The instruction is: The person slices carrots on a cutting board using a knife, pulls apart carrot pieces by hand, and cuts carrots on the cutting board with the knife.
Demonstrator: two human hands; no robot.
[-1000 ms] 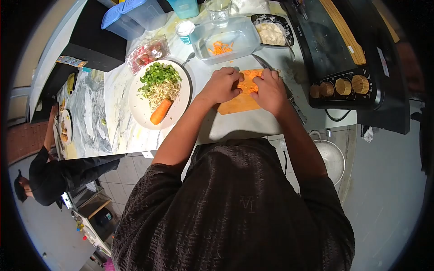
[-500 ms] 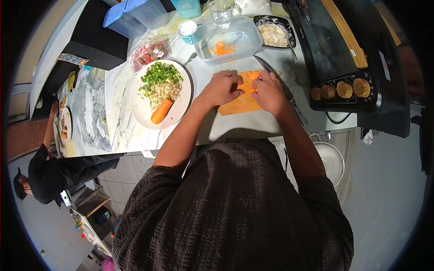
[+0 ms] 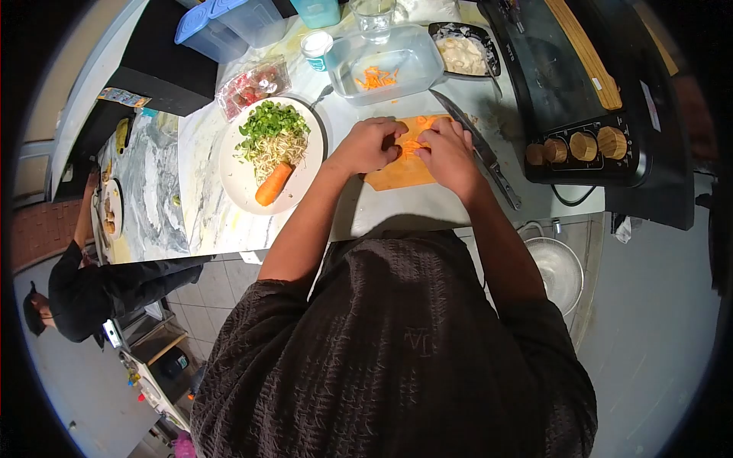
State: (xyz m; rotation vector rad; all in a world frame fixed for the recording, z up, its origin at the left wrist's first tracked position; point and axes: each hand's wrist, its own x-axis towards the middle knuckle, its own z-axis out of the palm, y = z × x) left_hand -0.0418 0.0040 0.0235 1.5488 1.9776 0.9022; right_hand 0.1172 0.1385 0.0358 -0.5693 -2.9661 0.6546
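Observation:
An orange cutting board (image 3: 393,180) lies near the counter's front edge with thin carrot strips (image 3: 411,146) on it. At the strips' left side is my left hand (image 3: 369,146), fingers curled in and thumb tip close to them. From the right, my right hand (image 3: 449,155) closes its bent fingers on the strips, its fingertips partly hidden. A few carrot pieces show behind the fingers at the board's far edge. Just right of my right hand lies a large knife (image 3: 489,162), held by neither hand. Beyond the board, a clear plastic container (image 3: 416,69) holds more carrot strips.
On the left, a white plate (image 3: 237,179) carries chopped greens, bean sprouts and a carrot piece (image 3: 273,184). A wrapped package (image 3: 254,85), a white-lidded cup (image 3: 316,49) and a black dish (image 3: 463,58) stand farther back. A black oven (image 3: 588,153) borders the right. Another person (image 3: 80,298) works far left.
My hands have shifted slightly on the board, and my right hand has moved a little left and nearer me. More carrot strips show between the hands. The knife has stayed put.

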